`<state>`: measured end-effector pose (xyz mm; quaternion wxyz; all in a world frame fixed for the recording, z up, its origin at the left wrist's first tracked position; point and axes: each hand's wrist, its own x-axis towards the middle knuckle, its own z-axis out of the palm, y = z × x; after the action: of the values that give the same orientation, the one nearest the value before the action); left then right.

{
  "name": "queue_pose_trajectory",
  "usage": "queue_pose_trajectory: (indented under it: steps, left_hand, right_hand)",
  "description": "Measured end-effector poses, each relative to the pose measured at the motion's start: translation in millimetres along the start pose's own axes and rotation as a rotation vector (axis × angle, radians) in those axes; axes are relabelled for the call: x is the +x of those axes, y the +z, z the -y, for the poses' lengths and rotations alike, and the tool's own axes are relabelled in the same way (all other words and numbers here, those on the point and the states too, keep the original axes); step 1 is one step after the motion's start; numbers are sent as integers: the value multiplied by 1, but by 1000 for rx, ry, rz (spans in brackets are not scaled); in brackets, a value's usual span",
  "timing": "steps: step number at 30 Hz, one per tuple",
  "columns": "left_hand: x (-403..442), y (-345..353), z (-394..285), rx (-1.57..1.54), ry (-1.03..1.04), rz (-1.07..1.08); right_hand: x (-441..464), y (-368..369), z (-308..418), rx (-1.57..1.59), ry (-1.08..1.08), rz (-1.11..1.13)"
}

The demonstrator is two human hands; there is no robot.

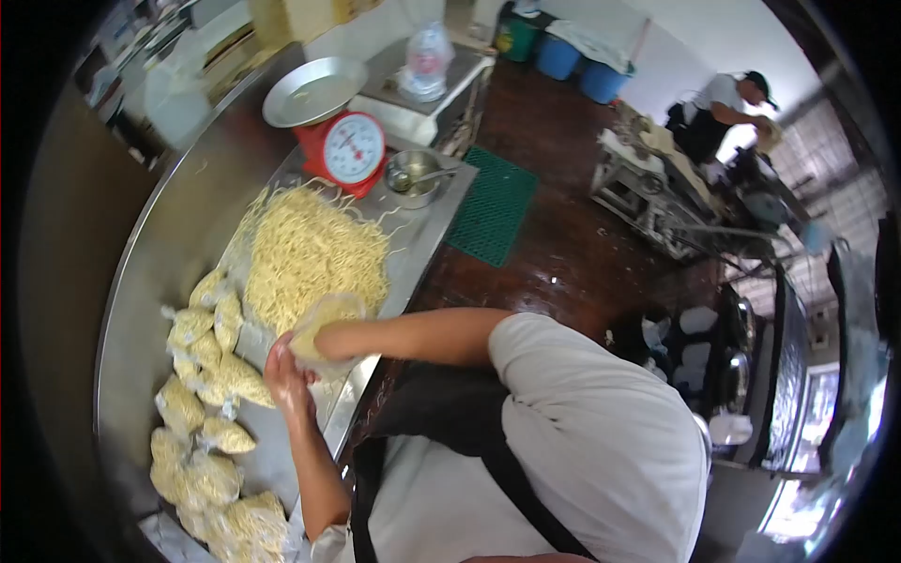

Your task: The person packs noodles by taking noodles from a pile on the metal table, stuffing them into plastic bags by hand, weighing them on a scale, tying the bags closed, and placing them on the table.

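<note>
A large pile of yellow noodles (pixel 314 246) lies on the metal table. At its near edge, my left hand (pixel 289 375) has its fingers wrapped round the side of a clear plastic bag (pixel 340 308). My right hand (pixel 330 342) is inside the bag's mouth, among noodles, and its fingers are hidden. Several tied bags of noodles (pixel 225 380) lie to the left of my hands, with more bags nearer to me.
Beyond the noodles are a red dial scale (pixel 354 148) with a metal pan (pixel 314 92) and a steel bowl (pixel 413 178) holding a utensil. A green mat (pixel 493 205) lies on the floor. A person (pixel 723 117) stands by machinery at the back right.
</note>
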<state>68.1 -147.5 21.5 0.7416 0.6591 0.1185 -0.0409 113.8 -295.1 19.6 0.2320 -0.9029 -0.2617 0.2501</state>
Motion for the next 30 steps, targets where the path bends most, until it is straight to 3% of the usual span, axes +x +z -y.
queue_pose_trajectory:
  steps: [2, 4, 7, 10, 13, 16, 19, 22, 30]
  left_hand:
    - [-10, -12, 2, -27, -12, 46]
    - [-16, -25, 10, -47, -9, 81]
    - [-20, -36, 16, -77, 3, 77]
    - [-26, -40, 14, -97, -10, 104]
    - [-27, -43, 11, -106, -19, 114]
    - [-27, -44, 13, -136, -2, 132]
    - [-25, -46, 14, -149, 15, 133]
    - [-27, -45, 14, -136, 3, 143]
    - [-23, -49, 24, -150, -37, 150]
  right_hand:
    - [-6, 30, 6, 13, 122, -90]
    - [37, 97, -32, -180, 221, -56]
    - [38, 121, -52, 99, 152, -286]
    - [26, 85, -25, -379, 89, -46]
    - [12, 78, -16, -293, -13, -246]
    - [9, 60, 2, 36, -41, -328]
    - [15, 47, -11, -7, -260, -352]
    - [24, 56, -44, -205, 10, -115]
    - [-7, 51, -29, 9, -7, -333]
